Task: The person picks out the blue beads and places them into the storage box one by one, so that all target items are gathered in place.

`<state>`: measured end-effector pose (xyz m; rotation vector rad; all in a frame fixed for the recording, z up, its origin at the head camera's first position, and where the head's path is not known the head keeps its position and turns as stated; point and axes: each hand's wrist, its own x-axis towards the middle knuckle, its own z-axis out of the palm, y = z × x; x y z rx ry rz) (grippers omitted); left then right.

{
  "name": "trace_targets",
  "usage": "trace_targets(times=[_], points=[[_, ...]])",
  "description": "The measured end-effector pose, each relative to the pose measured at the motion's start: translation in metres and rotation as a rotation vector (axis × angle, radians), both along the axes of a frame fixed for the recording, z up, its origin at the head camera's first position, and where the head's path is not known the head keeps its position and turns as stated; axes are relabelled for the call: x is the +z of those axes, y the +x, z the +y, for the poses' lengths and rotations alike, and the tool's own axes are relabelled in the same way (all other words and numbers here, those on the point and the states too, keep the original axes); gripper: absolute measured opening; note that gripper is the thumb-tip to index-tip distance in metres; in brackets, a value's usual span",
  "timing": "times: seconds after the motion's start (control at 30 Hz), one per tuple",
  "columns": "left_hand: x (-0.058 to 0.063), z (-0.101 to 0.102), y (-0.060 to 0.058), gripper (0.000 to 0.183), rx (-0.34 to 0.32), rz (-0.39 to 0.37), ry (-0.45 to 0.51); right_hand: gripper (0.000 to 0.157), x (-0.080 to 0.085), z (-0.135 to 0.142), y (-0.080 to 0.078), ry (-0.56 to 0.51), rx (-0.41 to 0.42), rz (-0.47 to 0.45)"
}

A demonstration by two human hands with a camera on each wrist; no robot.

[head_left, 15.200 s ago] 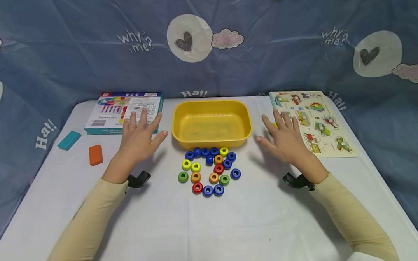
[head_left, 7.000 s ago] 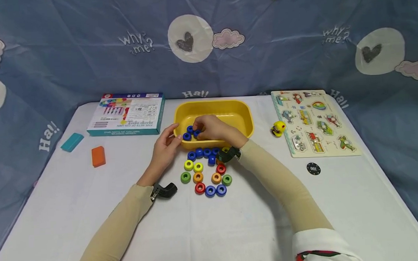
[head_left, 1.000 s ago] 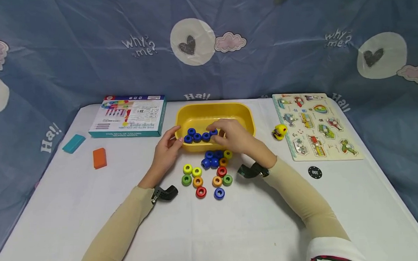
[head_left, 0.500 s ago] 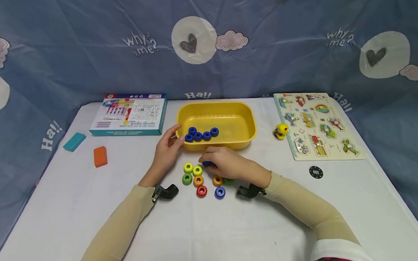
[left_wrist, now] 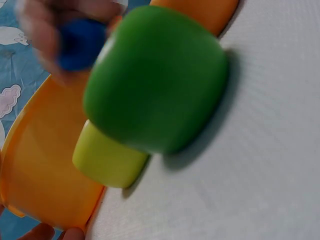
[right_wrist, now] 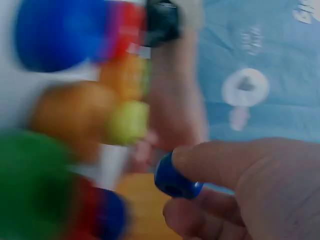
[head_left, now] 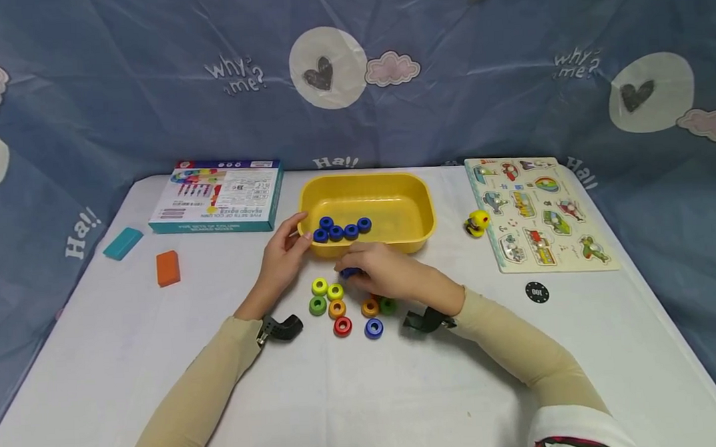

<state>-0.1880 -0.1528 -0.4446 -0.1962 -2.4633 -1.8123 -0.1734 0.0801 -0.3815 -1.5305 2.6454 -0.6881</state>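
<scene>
Blue, shiny and round, a bead (right_wrist: 173,181) is pinched in the right hand (head_left: 386,269), near six o'clock of the yellow oblong plastic tray (head_left: 393,208). The left hand (head_left: 282,257) holds the tray's rim at eight o'clock.

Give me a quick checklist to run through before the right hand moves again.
1. Blue bead pinched by the right hand: ok.
2. Left hand on the left end of the yellow tray: ok.
3. Tray upright: ok.
4. Visible beads in the tray all blue: ok.
5. Held bead over the tray: not ok; it is in front of the near wall.
6. Number of beads left on the table: cannot tell; the right hand blocks part of the head view.
</scene>
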Motion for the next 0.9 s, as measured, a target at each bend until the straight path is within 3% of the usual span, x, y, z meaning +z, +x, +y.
trace_targets(times=[0.13,0.27,0.37,0.47,0.6,0.9], points=[[0.011,0.0,0.005,0.048,-0.01,-0.017,0.007,0.021,0.029,0.006,-0.017,-0.056,-0.077,-0.047],[0.029,0.004,0.015,0.048,-0.014,-0.018,-0.006,0.021,0.038,0.018,-0.048,-0.076,-0.234,-0.181],[0.036,0.007,0.018,0.048,-0.013,-0.024,-0.008,0.018,0.03,0.026,-0.069,-0.056,-0.339,-0.283],[0.037,0.009,0.019,0.048,-0.017,-0.029,-0.004,0.016,0.017,0.032,-0.081,0.014,-0.398,-0.323],[0.036,0.008,0.018,0.047,-0.016,-0.024,-0.01,0.015,0.003,0.034,-0.088,0.079,-0.421,-0.355],[0.036,0.008,0.018,0.047,-0.013,-0.041,-0.003,0.026,-0.01,0.027,-0.095,0.057,-0.44,-0.456]])
